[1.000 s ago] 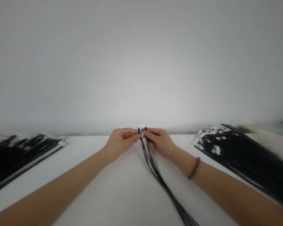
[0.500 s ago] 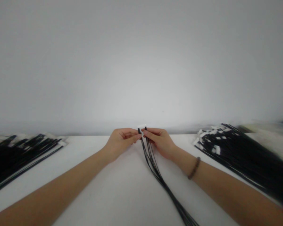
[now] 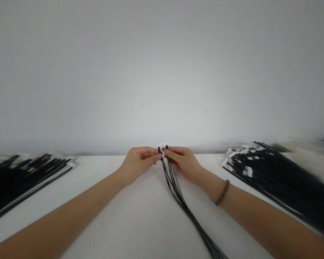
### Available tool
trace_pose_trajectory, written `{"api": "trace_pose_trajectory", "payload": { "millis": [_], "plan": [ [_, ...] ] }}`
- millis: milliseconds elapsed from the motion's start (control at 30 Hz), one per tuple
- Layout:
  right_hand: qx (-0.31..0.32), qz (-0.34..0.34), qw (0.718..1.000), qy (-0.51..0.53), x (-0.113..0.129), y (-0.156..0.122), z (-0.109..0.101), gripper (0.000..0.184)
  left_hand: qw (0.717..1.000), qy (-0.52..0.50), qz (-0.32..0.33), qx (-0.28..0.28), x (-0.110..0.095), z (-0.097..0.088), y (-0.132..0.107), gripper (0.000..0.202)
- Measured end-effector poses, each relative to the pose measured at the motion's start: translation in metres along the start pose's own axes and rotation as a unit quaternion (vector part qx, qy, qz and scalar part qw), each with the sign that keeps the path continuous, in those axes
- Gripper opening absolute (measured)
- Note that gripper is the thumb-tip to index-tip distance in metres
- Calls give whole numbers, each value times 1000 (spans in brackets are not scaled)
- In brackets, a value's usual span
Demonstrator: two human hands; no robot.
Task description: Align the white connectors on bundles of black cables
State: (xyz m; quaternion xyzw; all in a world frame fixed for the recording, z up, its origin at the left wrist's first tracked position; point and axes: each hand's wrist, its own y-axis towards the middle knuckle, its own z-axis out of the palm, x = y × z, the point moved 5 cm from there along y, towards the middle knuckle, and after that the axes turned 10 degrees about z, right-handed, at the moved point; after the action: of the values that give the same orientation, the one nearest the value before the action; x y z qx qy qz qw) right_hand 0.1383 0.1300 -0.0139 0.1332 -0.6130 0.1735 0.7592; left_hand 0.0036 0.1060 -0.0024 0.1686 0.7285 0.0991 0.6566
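Near the table's far edge, my left hand (image 3: 143, 159) and my right hand (image 3: 182, 160) meet almost fingertip to fingertip. Both pinch the top end of a wire harness, a bundle of thin black wires (image 3: 187, 212). A small white connector (image 3: 162, 144) shows just above the fingertips. Two dark wire ends stand side by side below it, one at each hand's fingers. From there the wires join and run down over the table toward the lower right. The fingertips partly hide how the wires meet the connector.
On the left lies a pile of black cables (image 3: 29, 180) with white ends. A second pile of black cables (image 3: 280, 190) with white connectors lies on the right, a blurred pale plastic bag (image 3: 310, 162) behind it. The white table (image 3: 118, 223) ends at a pale wall (image 3: 162, 72).
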Motion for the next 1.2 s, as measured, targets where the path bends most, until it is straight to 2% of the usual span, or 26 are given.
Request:
{"api": "trace_pose_trajectory", "payload": {
  "millis": [1200],
  "plan": [
    [0, 0, 1000, -1, 0, 0, 0, 28, 1000, 4, 1, -6, -2, 0, 0, 20]
  ]
}}
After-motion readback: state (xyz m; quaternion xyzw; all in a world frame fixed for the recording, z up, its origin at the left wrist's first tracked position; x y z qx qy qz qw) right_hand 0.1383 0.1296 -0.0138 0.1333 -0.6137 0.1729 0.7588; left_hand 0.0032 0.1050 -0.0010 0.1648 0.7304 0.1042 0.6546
